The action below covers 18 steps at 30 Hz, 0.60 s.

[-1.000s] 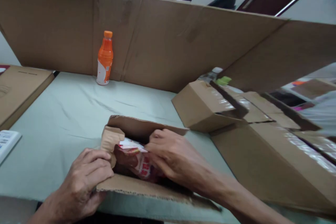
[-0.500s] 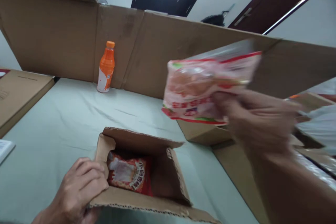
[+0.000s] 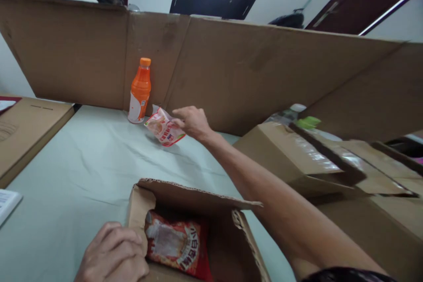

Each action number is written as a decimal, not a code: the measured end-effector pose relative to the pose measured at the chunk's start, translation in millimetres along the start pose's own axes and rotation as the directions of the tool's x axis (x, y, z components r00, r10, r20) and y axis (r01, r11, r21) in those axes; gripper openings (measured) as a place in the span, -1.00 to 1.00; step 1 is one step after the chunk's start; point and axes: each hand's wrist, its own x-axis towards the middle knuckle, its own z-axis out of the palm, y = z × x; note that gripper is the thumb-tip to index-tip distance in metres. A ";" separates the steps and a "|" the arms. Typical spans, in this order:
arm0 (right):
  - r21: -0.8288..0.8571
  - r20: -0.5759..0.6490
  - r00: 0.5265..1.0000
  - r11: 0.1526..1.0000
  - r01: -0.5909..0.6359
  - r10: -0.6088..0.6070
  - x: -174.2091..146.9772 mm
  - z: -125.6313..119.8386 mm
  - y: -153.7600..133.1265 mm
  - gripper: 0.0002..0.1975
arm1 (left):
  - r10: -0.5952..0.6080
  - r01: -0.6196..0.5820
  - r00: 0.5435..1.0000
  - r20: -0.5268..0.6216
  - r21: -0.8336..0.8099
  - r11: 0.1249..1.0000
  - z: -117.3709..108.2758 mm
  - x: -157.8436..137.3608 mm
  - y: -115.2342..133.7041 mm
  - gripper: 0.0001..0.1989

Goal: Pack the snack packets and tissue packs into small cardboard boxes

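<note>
My left hand [image 3: 114,253] is closed on the left edge of an open cardboard box [image 3: 198,191] near me. Inside the box lies a red snack bag [image 3: 176,242] with white lettering and a clear window. At the back, my right hand [image 3: 193,122] reaches over a pink-and-white food packet [image 3: 165,128]. Its index finger is stretched out and apart from the thumb, which is at the packet's right side. The packet rests on the green cloth, its upper end close to an orange drink bottle [image 3: 140,90] standing upright.
A tall cardboard wall [image 3: 271,66] runs along the back. Several cardboard boxes [image 3: 287,154] stand on the right, with a clear plastic bottle [image 3: 292,112] behind them. To the left are a flat carton [image 3: 33,128] and a white object [image 3: 8,202] at the frame's edge.
My right hand has carried the food packet from the air at right to the cloth beside the orange bottle, and its fingers have spread. The left hand still grips the box.
</note>
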 end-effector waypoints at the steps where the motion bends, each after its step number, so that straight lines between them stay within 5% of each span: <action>1: 0.081 -0.040 0.999 0.997 -0.008 0.011 -2.1 -10.8 -4.9 -0.89 | -0.006 0.006 1.000 0.000 -0.008 1.000 -0.9 0.7 2.3 -0.80; 6: 0.437 -0.112 0.994 0.898 0.048 0.001 -75.1 -84.6 -44.0 -0.82 | 0.008 -0.007 1.000 0.007 -0.097 0.995 -7.6 3.7 8.5 -0.80; 8: 0.528 0.060 0.973 0.835 0.158 -0.221 -116.4 -104.7 -63.0 -0.85 | -0.018 0.021 0.999 0.026 -0.120 0.993 -10.2 4.4 9.7 -0.70; 9: 0.550 0.189 0.914 0.810 0.204 -0.359 -134.9 -107.5 -72.0 -0.85 | -0.026 0.031 0.999 0.035 -0.122 0.992 -11.4 4.9 10.5 -0.67; 12: 0.352 0.469 0.751 0.878 0.323 -0.464 -172.1 -84.7 -94.3 -0.79 | -0.028 0.033 0.999 0.039 -0.117 0.993 -14.4 7.3 13.9 -0.61; 15: 0.032 0.633 0.696 0.909 0.415 -0.340 -179.3 -42.6 -108.1 -0.79 | -0.014 0.016 1.000 0.024 -0.094 0.995 -17.0 10.4 18.8 -0.62; 18: 0.002 0.690 0.637 0.881 0.474 -0.344 -173.0 -27.8 -112.8 -0.79 | -0.025 0.025 1.000 0.001 -0.045 0.999 -20.0 11.3 24.0 -0.64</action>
